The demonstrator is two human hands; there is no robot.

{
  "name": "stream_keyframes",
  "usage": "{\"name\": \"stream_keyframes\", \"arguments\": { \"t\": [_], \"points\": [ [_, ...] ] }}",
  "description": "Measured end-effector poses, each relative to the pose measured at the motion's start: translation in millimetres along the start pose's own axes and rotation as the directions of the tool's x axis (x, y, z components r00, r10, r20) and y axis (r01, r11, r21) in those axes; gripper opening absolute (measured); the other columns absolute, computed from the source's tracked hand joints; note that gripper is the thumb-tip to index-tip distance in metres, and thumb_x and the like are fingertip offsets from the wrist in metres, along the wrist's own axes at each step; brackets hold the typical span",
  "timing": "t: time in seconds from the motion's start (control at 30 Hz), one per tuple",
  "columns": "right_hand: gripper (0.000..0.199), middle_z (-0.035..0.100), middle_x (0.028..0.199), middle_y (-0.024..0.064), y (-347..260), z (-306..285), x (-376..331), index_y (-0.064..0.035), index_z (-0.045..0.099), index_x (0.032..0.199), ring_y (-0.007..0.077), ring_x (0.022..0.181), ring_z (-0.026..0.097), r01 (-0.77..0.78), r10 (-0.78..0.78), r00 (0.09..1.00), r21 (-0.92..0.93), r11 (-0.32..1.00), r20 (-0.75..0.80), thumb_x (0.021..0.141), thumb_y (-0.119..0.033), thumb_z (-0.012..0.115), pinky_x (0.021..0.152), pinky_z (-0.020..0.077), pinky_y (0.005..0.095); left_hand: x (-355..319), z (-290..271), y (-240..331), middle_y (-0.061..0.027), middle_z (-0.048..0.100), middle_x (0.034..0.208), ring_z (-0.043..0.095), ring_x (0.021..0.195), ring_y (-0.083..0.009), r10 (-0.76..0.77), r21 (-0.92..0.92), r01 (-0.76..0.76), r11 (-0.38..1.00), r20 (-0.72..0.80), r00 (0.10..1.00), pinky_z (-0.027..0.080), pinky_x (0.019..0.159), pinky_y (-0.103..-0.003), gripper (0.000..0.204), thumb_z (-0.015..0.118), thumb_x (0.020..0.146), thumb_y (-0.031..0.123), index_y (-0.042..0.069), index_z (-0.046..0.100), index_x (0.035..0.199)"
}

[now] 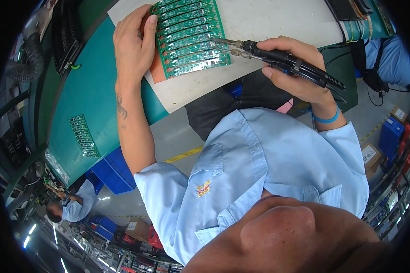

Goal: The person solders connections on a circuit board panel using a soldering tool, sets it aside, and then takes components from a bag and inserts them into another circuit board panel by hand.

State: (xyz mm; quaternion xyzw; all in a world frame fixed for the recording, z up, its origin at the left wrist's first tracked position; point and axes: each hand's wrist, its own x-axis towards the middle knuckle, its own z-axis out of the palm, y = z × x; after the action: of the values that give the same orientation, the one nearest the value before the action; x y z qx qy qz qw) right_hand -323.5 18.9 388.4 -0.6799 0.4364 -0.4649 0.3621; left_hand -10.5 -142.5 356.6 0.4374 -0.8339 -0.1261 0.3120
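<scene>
A green circuit board panel [191, 38], made of several long narrow boards side by side, lies on an orange backing sheet [157, 69]. My left hand [134, 41] curls along the panel's left edge, with the thumb and bent fingers against it. Soldering tweezers [287, 61] with a black handle and two metal prongs are in my right hand [300, 63], pinched between thumb and fingers. Their prong tips are over the right part of the panel; whether they touch it I cannot tell.
White paper [264, 18] covers part of the green worktop [91, 91]. A smaller green board panel [84, 136] lies farther left. Blue bins [118, 170] stand below the table edge. A co-worker [79, 202] is at lower left, and another person's blue clothing [392, 59] shows at right.
</scene>
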Motion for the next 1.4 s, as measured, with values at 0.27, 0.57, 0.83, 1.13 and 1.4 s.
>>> {"name": "stream_keyframes", "arguments": {
  "t": [0.27,0.57,0.83,1.13,1.4],
  "points": [
    [0.045,0.077,0.103,0.0098,-5,-12,-5,0.0026,0.073,0.123,0.0152,0.081,0.069,-0.081,0.081,0.989,0.003,0.997,-0.121,0.078,0.006,0.077,0.075,0.0548,0.0236,0,-1,4,-0.0134,0.077,0.12,0.071,0.105,-0.0259,-0.017,0.015,0.017,1.0,-0.002,1.0,0.056,0.093,-0.034,0.035,0.064,0.107,0.027,0.005,0.072,0.132],
    [0.067,0.067,0.132,0.0109,67,-38,27,0.0019,0.055,0.147,0.0179,0.104,0.062,-0.285,0.294,0.8,0.1,0.953,-0.522,0.084,-0.002,0.078,0.088,0.0494,0.026,3,6,4,-0.0182,0.072,0.123,0.066,0.109,-0.0355,-0.033,-0.125,0.033,0.992,0.003,0.999,0.05,0.101,-0.042,0.037,0.062,0.103,0.019,-0.003,0.064,0.134],
    [0.047,0.076,0.109,0.0117,14,-19,14,0.0031,0.071,0.126,0.0171,0.087,0.07,0.001,0.007,0.921,0.022,1.0,-0.389,0.08,0.006,0.077,0.081,0.0554,0.0255,6,-8,23,-0.0181,0.071,0.123,0.066,0.108,-0.0354,-0.074,-0.104,0.076,0.992,0.029,0.997,0.05,0.102,-0.042,0.036,0.064,0.102,0.017,-0.002,0.065,0.132],
    [0.049,0.072,0.102,0.0151,-1,-16,6,0.005,0.069,0.125,0.0208,0.08,0.064,-0.054,0.055,0.997,0.032,0.998,-0.049,0.076,0.004,0.077,0.075,0.0513,0.0278,3,4,0,-0.0191,0.07,0.127,0.066,0.112,-0.036,0.011,-0.065,-0.011,0.998,0.006,1.0,0.051,0.101,-0.043,0.036,0.064,0.102,0.016,-0.003,0.064,0.133],
    [0.047,0.071,0.091,0.0127,6,-12,14,0.005,0.07,0.12,0.0195,0.074,0.061,-0.046,0.046,0.999,-0.003,0.999,0.017,0.073,0.006,0.075,0.069,0.046,0.0259,3,0,16,-0.0141,0.077,0.123,0.074,0.107,-0.0272,-0.18,0.017,0.18,0.983,-0.032,0.983,0.057,0.093,-0.035,0.037,0.065,0.106,0.029,0.005,0.071,0.134]
  ]
}}
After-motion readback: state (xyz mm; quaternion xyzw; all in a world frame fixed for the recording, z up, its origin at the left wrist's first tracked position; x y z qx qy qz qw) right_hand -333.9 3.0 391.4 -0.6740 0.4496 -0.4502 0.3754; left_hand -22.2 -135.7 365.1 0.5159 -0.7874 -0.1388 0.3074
